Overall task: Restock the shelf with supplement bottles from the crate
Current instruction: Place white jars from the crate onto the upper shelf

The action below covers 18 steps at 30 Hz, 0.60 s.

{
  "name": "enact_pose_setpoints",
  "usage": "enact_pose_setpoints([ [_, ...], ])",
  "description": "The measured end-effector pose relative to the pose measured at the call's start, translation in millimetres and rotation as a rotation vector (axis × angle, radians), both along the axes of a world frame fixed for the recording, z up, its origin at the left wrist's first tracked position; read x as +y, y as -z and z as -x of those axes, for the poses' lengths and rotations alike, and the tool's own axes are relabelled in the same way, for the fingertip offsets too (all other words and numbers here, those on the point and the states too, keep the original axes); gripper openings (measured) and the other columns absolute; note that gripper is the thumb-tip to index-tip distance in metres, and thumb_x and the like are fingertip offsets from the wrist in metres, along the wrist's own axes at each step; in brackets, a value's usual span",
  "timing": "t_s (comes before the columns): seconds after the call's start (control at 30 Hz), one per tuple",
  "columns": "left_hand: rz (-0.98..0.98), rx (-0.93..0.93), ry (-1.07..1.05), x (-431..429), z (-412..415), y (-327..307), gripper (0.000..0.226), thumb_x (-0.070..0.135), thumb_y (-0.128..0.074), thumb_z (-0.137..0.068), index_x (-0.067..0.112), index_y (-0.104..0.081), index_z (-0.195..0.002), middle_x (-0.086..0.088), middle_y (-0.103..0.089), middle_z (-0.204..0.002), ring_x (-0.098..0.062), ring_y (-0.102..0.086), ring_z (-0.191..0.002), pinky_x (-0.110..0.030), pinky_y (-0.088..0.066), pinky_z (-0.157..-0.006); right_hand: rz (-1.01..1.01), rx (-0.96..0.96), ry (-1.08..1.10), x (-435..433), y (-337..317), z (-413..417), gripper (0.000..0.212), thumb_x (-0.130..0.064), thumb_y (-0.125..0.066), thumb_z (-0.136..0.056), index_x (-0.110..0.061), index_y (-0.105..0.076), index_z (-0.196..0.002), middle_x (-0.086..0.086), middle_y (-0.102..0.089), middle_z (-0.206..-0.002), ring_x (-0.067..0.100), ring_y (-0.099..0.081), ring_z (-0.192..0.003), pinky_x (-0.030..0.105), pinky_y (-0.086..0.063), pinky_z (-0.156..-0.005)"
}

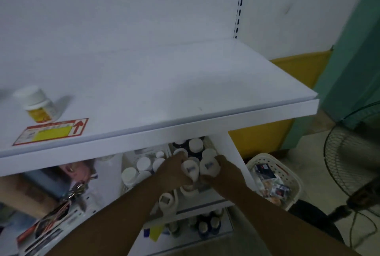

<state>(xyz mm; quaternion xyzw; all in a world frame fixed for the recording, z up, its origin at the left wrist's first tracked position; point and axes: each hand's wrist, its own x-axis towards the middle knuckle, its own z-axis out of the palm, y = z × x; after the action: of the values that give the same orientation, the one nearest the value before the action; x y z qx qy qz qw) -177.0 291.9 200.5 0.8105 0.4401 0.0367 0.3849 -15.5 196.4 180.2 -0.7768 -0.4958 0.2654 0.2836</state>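
Below the white shelf [185, 91], a white crate [148, 153] holds several white-capped supplement bottles. My left hand [172, 172] is wrapped around one white bottle [191, 170] just above the crate. Beside it, my right hand [224, 170] grips a second white bottle [209, 167]. The two held bottles touch each other. On the shelf's left part stands a single white bottle with a yellow label [37, 104], behind a red and yellow sticker [52, 131].
More dark bottles [207, 226] sit on a lower level. A white basket of packets [271, 179] stands on the floor at the right, next to a black fan [353, 163] with its cable. Boxes and magazines [47, 225] lie at the lower left.
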Motion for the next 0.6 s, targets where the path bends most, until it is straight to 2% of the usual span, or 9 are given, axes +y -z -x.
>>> enact_pose_setpoints([
  [0.07,0.077,-0.080,0.007,-9.8,4.9,-28.2,0.039,0.011,-0.078,-0.067,0.015,-0.049,-0.092,-0.007,-0.056,-0.101,-0.020,-0.055,-0.094,-0.032,-0.048,-0.080,-0.069,0.165,-0.111,-8.8,-25.9,-8.7,0.059,-0.036,-0.077,-0.071,-0.018,-0.049,-0.120,-0.004,-0.058,-0.108,0.018,-0.056,-0.104,0.023,-0.040,-0.081],
  [0.13,0.150,-0.104,0.027,-27.0,15.7,-59.6,0.040,0.008,-0.077,-0.069,0.009,-0.054,-0.101,-0.015,-0.058,-0.113,-0.027,-0.057,-0.107,-0.040,-0.049,-0.094,-0.066,0.202,-0.236,-24.2,-54.8,-13.8,0.052,-0.035,-0.079,-0.071,-0.018,-0.053,-0.113,-0.005,-0.059,-0.103,0.015,-0.057,-0.097,0.023,-0.044,-0.077],
  [0.2,0.199,-0.144,0.067,-46.1,29.2,-88.7,0.035,0.009,-0.077,-0.069,0.009,-0.058,-0.098,-0.010,-0.064,-0.106,-0.015,-0.062,-0.101,-0.031,-0.054,-0.087,-0.050,0.162,-0.365,-37.5,-82.3,-16.2,0.046,-0.036,-0.078,-0.070,-0.013,-0.058,-0.104,0.004,-0.065,-0.105,0.019,-0.060,-0.096,0.033,-0.051,-0.084],
  [0.27,0.237,-0.152,0.118,-69.4,46.2,-122.5,0.033,0.015,-0.080,-0.065,0.020,-0.059,-0.090,0.007,-0.067,-0.090,0.003,-0.063,-0.081,-0.015,-0.052,-0.068,-0.022,0.146,-0.493,-50.1,-109.8,-15.2,0.046,-0.037,-0.079,-0.069,-0.008,-0.063,-0.101,0.012,-0.068,-0.103,0.021,-0.063,-0.095,0.042,-0.051,-0.086],
  [0.33,0.246,-0.171,0.123,-88.9,63.5,-157.6,0.037,0.020,-0.082,-0.060,0.028,-0.061,-0.090,0.009,-0.071,-0.088,-0.001,-0.066,-0.079,-0.019,-0.053,-0.066,-0.037,0.218,-0.594,-59.5,-140.3,-12.3,0.041,-0.038,-0.080,-0.067,-0.013,-0.066,-0.098,0.010,-0.070,-0.099,0.021,-0.065,-0.092,0.046,-0.053,-0.084],
  [0.4,0.225,-0.257,0.072,-102.5,77.3,-194.2,0.043,0.022,-0.084,-0.058,0.026,-0.063,-0.095,-0.001,-0.072,-0.096,-0.013,-0.068,-0.087,-0.028,-0.055,-0.073,-0.084,0.332,-0.660,-62.8,-175.0,-9.4,0.039,-0.042,-0.079,-0.063,-0.024,-0.068,-0.096,0.006,-0.071,-0.099,0.021,-0.067,-0.092,0.046,-0.056,-0.081],
  [0.47,0.101,-0.374,0.005,-113.4,85.6,-229.5,0.045,0.026,-0.084,-0.056,0.025,-0.063,-0.095,-0.004,-0.072,-0.098,-0.016,-0.069,-0.089,-0.028,-0.055,-0.072,-0.176,0.468,-0.695,-59.6,-209.1,-4.2,0.042,-0.042,-0.077,-0.060,-0.028,-0.067,-0.098,0.001,-0.072,-0.100,0.019,-0.068,-0.095,0.038,-0.057,-0.077],
  [0.53,-0.074,-0.481,-0.081,-119.6,87.4,-260.1,0.041,0.030,-0.083,-0.056,0.026,-0.064,-0.092,-0.001,-0.073,-0.092,-0.012,-0.069,-0.081,-0.023,-0.054,-0.065,-0.300,0.602,-0.691,-50.7,-241.9,4.4,0.048,-0.039,-0.075,-0.059,-0.027,-0.064,-0.104,-0.005,-0.072,-0.098,0.016,-0.068,-0.094,0.029,-0.055,-0.074],
  [0.6,-0.197,-0.631,-0.156,-120.5,84.9,-283.1,0.038,0.027,-0.082,-0.059,0.026,-0.066,-0.094,0.000,-0.073,-0.095,-0.016,-0.069,-0.084,-0.024,-0.055,-0.066,-0.425,0.686,-0.664,-41.1,-274.2,17.6,0.045,-0.037,-0.077,-0.065,-0.025,-0.061,-0.105,-0.004,-0.073,-0.097,0.017,-0.068,-0.092,0.030,-0.056,-0.073],
])
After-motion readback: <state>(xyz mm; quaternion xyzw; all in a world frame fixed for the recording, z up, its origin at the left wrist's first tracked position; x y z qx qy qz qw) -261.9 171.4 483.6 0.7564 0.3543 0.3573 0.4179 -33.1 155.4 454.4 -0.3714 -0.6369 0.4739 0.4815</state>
